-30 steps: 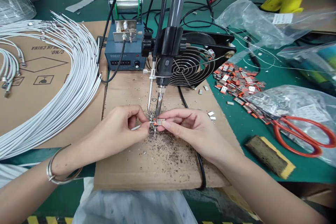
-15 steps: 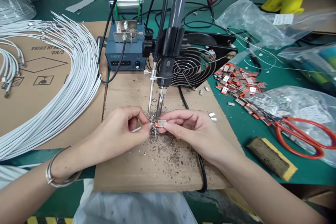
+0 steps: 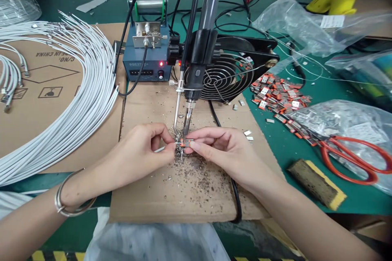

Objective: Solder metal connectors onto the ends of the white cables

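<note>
Between thumb and fingertips my right hand (image 3: pixel 225 147) pinches a small USB connector (image 3: pixel 188 142) with an orange part. My left hand (image 3: pixel 151 147) is closed on a thin white cable (image 3: pixel 159 149), its end meeting the connector's left side. Directly above them is the tip of a clamped soldering iron (image 3: pixel 188 118). A curved metal feed tube (image 3: pixel 177 114) comes down beside the iron to the same spot. Solder bits lie scattered on the cardboard (image 3: pixel 147 200) under my hands.
A solder feeder (image 3: pixel 147 59) with a solder spool (image 3: pixel 149 2) stands behind, beside a black fan (image 3: pixel 214 81). White cables (image 3: pixel 94 102) lie coiled left. Right are piled USB connectors (image 3: pixel 278 94), red-handled scissors (image 3: pixel 352 159), a sponge (image 3: pixel 317 184) and plastic bags (image 3: pixel 306 28).
A red light on the solder feeder has come on. The connector has tilted slightly and shows more orange near the iron tip. Both hands stay almost in place.
</note>
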Demonstrator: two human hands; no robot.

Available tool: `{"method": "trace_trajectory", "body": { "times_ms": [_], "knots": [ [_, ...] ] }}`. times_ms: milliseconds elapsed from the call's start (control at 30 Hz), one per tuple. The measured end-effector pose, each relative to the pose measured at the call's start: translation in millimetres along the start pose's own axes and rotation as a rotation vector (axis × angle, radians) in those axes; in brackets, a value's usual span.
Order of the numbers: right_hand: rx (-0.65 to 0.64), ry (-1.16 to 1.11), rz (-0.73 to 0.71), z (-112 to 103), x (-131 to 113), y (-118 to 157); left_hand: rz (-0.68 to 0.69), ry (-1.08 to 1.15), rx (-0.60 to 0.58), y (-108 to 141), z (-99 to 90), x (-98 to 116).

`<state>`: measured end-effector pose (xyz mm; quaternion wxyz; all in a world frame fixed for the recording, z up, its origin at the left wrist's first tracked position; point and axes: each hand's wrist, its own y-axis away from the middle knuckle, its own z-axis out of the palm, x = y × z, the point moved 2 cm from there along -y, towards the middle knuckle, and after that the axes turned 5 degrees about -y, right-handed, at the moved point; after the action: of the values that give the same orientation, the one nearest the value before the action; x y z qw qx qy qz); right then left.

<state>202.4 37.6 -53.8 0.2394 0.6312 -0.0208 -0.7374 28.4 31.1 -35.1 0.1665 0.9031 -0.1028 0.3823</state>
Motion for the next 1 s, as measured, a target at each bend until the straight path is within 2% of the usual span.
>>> {"method": "trace_trajectory", "body": {
  "times_ms": [1000],
  "knots": [
    [-0.032, -0.049, -0.014, 0.2, 0.4, -0.4, 0.048, -0.033, 0.020, 3.7, 0.8, 0.3]
  ]
}}
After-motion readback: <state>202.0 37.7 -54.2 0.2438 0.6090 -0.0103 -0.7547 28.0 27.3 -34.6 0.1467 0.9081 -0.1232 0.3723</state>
